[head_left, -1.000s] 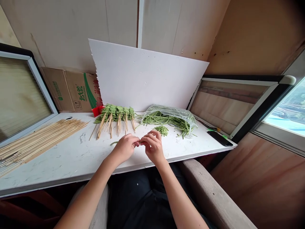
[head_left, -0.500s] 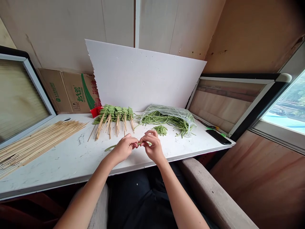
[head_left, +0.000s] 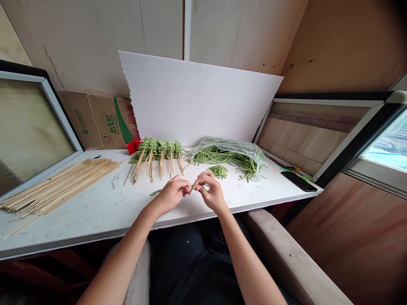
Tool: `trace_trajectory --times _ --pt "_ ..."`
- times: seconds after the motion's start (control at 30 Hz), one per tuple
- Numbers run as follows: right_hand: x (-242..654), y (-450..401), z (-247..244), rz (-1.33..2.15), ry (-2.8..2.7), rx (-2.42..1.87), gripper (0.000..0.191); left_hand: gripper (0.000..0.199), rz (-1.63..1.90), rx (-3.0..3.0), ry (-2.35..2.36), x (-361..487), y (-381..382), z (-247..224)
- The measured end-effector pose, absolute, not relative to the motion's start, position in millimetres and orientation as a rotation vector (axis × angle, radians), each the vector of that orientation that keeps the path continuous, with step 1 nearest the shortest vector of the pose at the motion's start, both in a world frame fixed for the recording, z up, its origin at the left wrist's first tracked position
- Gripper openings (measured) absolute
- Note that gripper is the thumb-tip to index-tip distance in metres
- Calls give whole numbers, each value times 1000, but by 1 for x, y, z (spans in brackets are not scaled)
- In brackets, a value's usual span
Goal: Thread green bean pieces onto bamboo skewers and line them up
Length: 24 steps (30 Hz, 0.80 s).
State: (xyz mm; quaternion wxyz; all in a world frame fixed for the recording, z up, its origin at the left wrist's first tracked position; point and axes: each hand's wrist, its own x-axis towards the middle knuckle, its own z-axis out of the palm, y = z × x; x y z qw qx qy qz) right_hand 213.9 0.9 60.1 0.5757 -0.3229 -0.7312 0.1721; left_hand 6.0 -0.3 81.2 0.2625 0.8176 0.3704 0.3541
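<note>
Both of my hands pinch one long green bean (head_left: 155, 192) just above the front part of the table. My left hand (head_left: 171, 195) is closed on it, and the bean's tail sticks out to the left behind that hand. Fingertips of my right hand (head_left: 212, 194) grip the bean close beside the left fingertips, with a short green stretch showing between them. Beyond my right hand lies a small pile of short bean pieces (head_left: 218, 171). Further back, many long beans (head_left: 210, 156) spill from a clear plastic bag (head_left: 237, 145).
Skewered bean bundles (head_left: 155, 147) are stacked at the back, sticks toward me. Loose bamboo skewers (head_left: 70, 178) cover the table's left side. A white board (head_left: 203, 101) and a cardboard box (head_left: 98, 120) stand behind. A black phone (head_left: 299, 181) rests near the right edge.
The view has shifted, so everything appears a little further right. Less of the bean's tail shows left of my left hand. Both hands still hold the bean, fingertips close together.
</note>
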Motion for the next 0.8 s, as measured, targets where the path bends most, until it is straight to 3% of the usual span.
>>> trace_trajectory --times 0.2,0.37,0.53,0.7,0.8 --pt "219 5 59 306 -1794 -782 13 28 865 2282 1062 9 1 81" --pt "253 14 59 99 -1770 -898 21 23 907 2274 1180 -22 12 84" --pt "280 26 46 11 -1741 -1015 6 27 1042 2199 1313 -51 24 84" --pt "268 33 23 126 -1780 -1047 44 29 926 2233 1232 -36 21 77" --pt "267 35 19 134 -1759 -1050 49 31 882 2229 1232 -31 22 73"
